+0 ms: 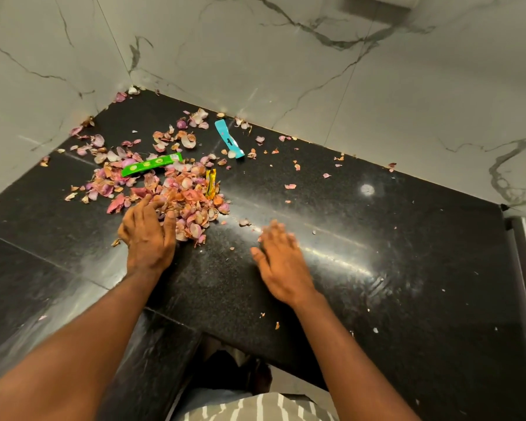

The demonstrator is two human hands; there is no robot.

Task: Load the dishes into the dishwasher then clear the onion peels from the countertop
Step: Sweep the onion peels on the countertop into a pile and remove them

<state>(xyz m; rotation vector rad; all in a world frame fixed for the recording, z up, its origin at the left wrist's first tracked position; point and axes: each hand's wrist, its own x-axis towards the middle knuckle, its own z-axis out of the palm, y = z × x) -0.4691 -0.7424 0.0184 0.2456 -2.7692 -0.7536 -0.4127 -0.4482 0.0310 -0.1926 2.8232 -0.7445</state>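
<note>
The desk (362, 268) is black with fine pale speckles. On it, the onion peels (182, 199) are pink, purple and orange-brown. Beside that pile lie a bright green wrapper (151, 165), a yellow wrapper (210, 183) and a turquoise wrapper (229, 138). Behind the desk, the wall (286, 56) is white marble with grey veins.

**Onion peels heaped and scattered on black countertop**

Pink, purple and orange-brown onion peels (182, 199) lie heaped left of frame centre on the glossy black countertop (362, 268). Looser, curled, papery flakes spread toward the upper-left corner and thin out along the back edge to the right.
</note>
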